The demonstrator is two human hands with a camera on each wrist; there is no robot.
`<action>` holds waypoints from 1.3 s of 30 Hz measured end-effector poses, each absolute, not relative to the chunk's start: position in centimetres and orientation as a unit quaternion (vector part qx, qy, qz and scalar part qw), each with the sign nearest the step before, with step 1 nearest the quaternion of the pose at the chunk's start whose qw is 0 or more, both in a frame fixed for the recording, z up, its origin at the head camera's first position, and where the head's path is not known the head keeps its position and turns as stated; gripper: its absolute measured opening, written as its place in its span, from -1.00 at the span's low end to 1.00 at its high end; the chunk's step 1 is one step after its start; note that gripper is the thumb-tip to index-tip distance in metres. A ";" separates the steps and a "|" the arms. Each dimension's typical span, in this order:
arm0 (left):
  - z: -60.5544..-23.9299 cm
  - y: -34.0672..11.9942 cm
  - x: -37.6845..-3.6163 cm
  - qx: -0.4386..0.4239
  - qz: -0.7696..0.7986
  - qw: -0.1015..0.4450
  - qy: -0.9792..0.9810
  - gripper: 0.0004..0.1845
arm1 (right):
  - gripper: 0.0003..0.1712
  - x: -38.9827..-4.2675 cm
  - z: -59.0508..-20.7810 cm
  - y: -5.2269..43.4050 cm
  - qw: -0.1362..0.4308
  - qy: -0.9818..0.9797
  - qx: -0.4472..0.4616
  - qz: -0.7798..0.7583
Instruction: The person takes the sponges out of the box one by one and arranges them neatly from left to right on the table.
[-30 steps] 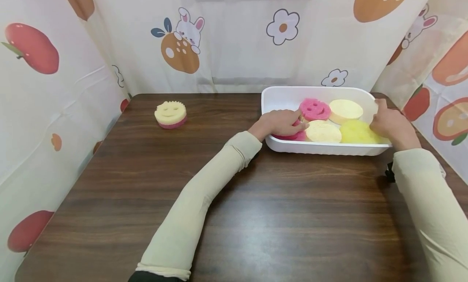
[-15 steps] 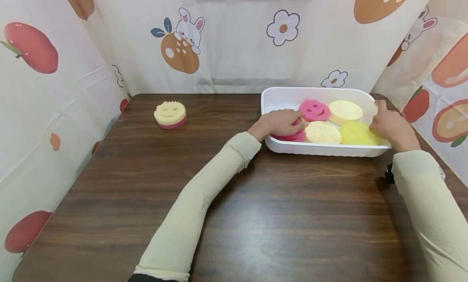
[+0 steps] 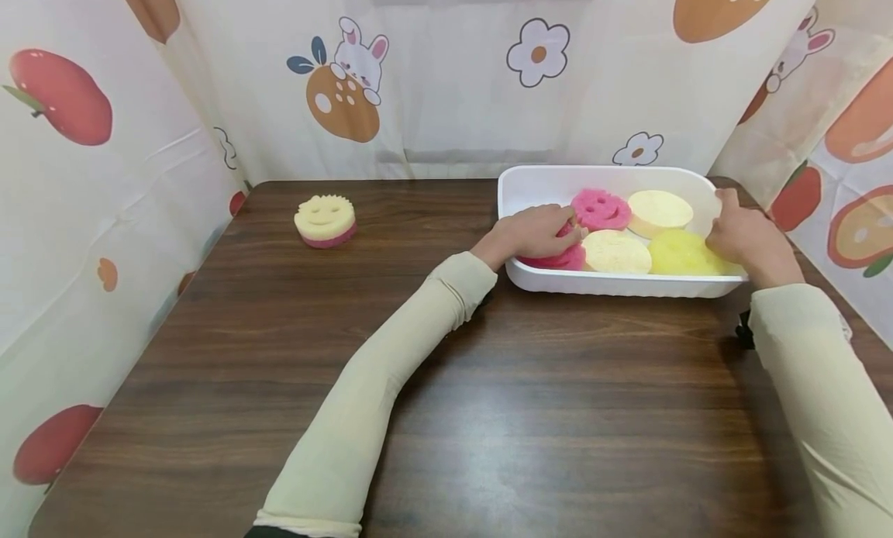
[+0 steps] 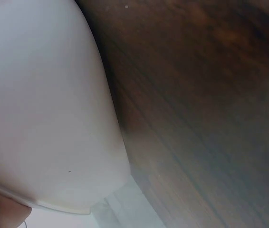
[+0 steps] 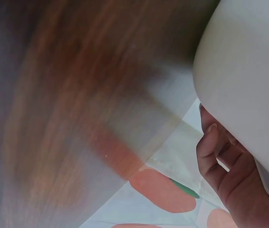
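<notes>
A white plastic tray with round sponges in it stands at the back right of the table. My left hand reaches over its left end, fingers curled over a pink sponge that it partly hides. My right hand grips the rim at the other end; the right wrist view shows its curled fingers outside the tray wall. Between the hands lie a pink smiley sponge, two cream sponges and a yellow sponge. The left wrist view mostly shows the tray's outer wall.
A smiley sponge, cream above and pink below, sits at the back left of the dark wooden table. Printed cloth hangs close behind the tray and along both sides.
</notes>
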State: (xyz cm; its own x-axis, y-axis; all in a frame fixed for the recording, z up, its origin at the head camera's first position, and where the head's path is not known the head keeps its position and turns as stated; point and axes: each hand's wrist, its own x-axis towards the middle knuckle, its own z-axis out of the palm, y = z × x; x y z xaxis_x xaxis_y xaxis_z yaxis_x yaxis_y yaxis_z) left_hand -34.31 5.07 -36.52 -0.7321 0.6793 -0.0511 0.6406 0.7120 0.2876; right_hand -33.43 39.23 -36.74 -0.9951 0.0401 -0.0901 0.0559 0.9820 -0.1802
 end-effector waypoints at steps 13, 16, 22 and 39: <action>-36.4 5.0 -34.1 0.342 0.134 0.063 0.928 -0.63 | -0.20 -33.5 -36.8 39.1 0.040 0.995 0.027 -0.086; -36.4 5.1 -34.2 0.339 0.134 0.063 0.929 -0.63 | -0.20 -33.4 -36.8 39.1 0.044 0.995 0.032 -0.087; -36.3 5.0 -34.4 0.337 0.140 0.065 0.929 -0.63 | -0.20 -33.6 -36.9 39.3 0.042 0.995 0.027 -0.089; -36.4 5.0 -34.5 0.320 0.160 0.038 0.933 -0.63 | -0.18 -33.7 -36.9 39.4 0.044 0.994 0.025 -0.094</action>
State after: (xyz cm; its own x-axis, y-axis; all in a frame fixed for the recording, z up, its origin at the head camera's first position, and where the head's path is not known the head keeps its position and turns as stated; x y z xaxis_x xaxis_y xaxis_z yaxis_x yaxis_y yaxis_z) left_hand -34.51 5.00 -36.40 -0.7925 0.6091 0.0314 0.5848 0.7443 0.3225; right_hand -33.67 39.38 -36.86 -0.9949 0.0415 -0.0923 0.0580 0.9811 -0.1847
